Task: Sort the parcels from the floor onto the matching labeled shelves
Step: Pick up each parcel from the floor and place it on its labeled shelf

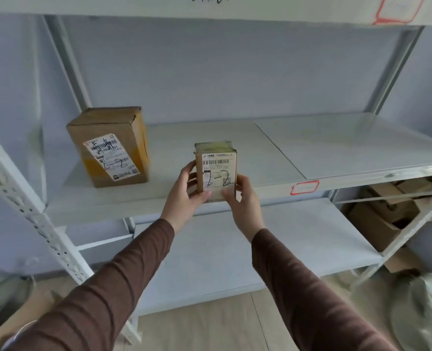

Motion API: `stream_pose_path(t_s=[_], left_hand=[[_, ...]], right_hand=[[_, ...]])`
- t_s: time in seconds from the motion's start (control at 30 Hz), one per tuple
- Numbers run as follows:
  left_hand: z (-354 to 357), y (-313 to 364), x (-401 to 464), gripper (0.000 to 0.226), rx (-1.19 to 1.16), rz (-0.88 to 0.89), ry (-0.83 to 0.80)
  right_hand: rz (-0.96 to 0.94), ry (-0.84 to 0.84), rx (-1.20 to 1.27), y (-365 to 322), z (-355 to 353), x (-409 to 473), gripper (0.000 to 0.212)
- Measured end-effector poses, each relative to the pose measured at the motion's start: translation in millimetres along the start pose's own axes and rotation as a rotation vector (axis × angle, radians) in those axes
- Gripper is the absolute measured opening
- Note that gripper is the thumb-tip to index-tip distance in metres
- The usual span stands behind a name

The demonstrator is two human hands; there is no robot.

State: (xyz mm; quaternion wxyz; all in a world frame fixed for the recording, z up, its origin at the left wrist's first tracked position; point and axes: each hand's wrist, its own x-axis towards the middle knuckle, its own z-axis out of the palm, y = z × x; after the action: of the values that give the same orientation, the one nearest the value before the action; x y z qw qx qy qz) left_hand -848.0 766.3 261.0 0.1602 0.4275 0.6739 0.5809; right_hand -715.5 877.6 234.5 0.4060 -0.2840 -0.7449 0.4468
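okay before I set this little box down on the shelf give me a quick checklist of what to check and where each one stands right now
1. Grip: left hand and right hand both hold the small parcel by its sides. Ok.
2. Marking: handwritten 2-2 faces the camera, readable. Ok.
3. Match: the larger parcel already on the middle shelf also reads 2-2. Ok.
4. Shelf label: the red-bordered tag on the front edge is too blurred to read. Cannot tell.
5. Landing spot: bare shelf surface shows behind and to the right of the small parcel. Ok.
6. Posture: the small parcel is upright. Ok.
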Motion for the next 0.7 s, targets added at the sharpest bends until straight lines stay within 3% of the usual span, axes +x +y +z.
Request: stream_pose_path(t_s=[0.17, 0.7], left_hand=[[-22.3, -20.7, 16.5, 0.082, 0.052, 0.029, -0.040], [-45.0, -36.6, 62.4, 0.083, 0.242, 0.024, 0.006]], right_hand=[[-0.033, -0.028, -0.120, -4.5, 19.2, 6.5, 0.051], [0.015, -0.117, -0.153, -4.1, 43.5, 55.7, 0.041]])
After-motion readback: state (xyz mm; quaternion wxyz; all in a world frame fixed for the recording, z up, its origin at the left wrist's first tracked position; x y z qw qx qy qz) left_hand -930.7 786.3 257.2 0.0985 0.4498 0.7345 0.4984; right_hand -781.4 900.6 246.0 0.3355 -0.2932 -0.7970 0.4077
